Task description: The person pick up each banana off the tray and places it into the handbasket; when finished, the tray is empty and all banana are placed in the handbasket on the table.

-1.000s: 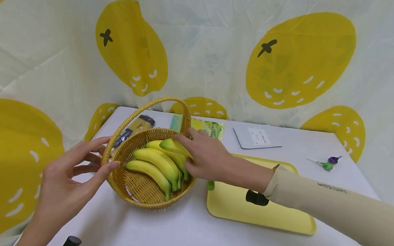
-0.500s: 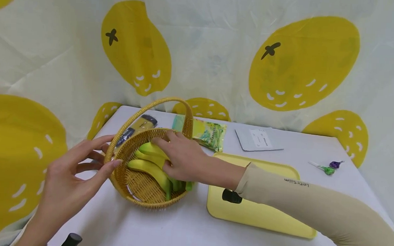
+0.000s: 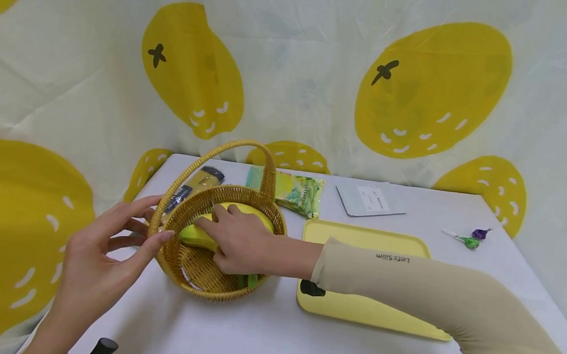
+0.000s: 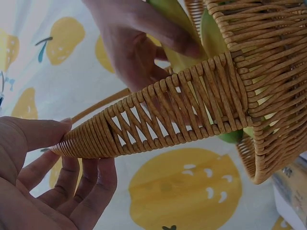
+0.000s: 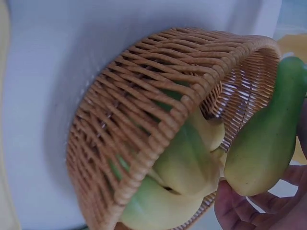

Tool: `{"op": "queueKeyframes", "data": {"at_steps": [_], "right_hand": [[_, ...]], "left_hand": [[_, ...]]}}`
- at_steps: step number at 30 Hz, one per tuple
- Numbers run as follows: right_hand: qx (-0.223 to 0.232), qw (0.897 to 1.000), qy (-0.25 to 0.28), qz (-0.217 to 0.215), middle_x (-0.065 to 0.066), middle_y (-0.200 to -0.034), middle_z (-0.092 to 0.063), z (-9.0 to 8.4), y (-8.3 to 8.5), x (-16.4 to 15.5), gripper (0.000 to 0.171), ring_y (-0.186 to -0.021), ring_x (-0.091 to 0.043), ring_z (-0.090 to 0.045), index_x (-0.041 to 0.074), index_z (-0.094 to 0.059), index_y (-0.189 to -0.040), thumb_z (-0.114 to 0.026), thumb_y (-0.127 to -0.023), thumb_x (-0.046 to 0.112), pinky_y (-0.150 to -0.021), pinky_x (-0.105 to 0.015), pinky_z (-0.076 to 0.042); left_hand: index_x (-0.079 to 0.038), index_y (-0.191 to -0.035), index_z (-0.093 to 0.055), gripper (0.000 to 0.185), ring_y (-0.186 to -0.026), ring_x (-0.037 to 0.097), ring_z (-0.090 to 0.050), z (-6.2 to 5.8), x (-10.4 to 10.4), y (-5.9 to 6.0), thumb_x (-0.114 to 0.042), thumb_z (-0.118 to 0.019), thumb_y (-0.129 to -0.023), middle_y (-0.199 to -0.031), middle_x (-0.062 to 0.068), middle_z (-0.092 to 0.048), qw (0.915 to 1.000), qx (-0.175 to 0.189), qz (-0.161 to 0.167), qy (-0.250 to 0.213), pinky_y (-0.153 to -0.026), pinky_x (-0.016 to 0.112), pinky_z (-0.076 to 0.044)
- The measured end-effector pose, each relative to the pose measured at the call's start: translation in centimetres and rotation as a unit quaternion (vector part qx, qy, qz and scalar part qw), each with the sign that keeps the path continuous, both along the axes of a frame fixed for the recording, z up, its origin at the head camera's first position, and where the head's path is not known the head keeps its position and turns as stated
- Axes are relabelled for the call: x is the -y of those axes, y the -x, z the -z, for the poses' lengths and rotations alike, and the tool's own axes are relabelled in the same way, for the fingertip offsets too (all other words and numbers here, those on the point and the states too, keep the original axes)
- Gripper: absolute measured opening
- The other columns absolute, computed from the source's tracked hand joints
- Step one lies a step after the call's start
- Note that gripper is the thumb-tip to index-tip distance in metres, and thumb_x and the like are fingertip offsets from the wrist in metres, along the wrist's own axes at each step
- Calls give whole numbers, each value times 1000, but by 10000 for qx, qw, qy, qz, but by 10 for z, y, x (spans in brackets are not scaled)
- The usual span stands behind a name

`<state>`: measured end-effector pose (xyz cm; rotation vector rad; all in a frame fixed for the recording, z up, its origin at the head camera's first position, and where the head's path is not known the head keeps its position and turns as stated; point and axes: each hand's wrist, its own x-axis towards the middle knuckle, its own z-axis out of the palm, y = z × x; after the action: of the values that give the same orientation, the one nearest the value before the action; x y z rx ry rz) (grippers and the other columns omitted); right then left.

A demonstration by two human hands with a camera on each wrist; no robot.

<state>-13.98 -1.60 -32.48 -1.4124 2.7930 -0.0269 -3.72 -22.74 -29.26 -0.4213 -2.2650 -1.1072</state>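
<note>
A woven wicker basket (image 3: pixel 267 221) with an arched handle stands on the white table. My right hand (image 3: pixel 235 241) reaches into it and grips a bunch of yellow-green bananas (image 3: pixel 196 236), which lies low inside the basket. The right wrist view shows the bananas (image 5: pixel 261 139) against the basket wall (image 5: pixel 144 110), with my fingers under them. My left hand (image 3: pixel 112 241) holds the basket at the left foot of its handle, thumb in front and fingers behind. In the left wrist view the rim (image 4: pixel 158 120) runs between that thumb and the fingers.
A yellow tray (image 3: pixel 368 310) lies right of the basket, under my right sleeve. Behind are a green snack packet (image 3: pixel 302 192), a white pouch (image 3: pixel 370 197) and a yellow-black packet (image 3: pixel 196 182). Two lollipops (image 3: pixel 473 238) lie far right. A lemon-print curtain hangs behind.
My right hand has moved left and down, bringing the bananas from the basket's right rim to deep inside it. The left hand has stayed on the basket.
</note>
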Motion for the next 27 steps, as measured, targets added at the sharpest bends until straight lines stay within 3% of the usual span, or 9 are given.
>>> {"op": "queueKeyframes", "data": {"at_steps": [4,14,27], "right_hand": [[59,9998,-168,-4,-5,-127,-54,3,-1,11,67,-97,-19,-54,27,-45,-159,-69,-96,27,-61,-26,-52],[-135,9989,-408,-176,-4,-124,-54,12,-5,20,61,-94,-18,-52,27,-47,-157,-67,-99,30,-54,-24,-49],[-156,9998,-41,-148,-5,-132,-57,-10,-5,3,63,-100,-19,-56,26,-48,-158,-64,-98,24,-61,-25,-52]], "left_hand": [[-16,-136,-73,73,-81,7,-66,0,0,0,17,-89,-73,-101,0,-69,10000,14,7,-15,-78,12,-58],[-15,-136,-73,72,-82,7,-67,1,-1,0,18,-89,-73,-103,0,-70,10000,-21,56,-33,-77,12,-59],[-14,-136,-73,74,-82,7,-67,0,1,0,19,-89,-72,-101,0,-70,10000,-48,44,-14,-77,12,-58]]}}
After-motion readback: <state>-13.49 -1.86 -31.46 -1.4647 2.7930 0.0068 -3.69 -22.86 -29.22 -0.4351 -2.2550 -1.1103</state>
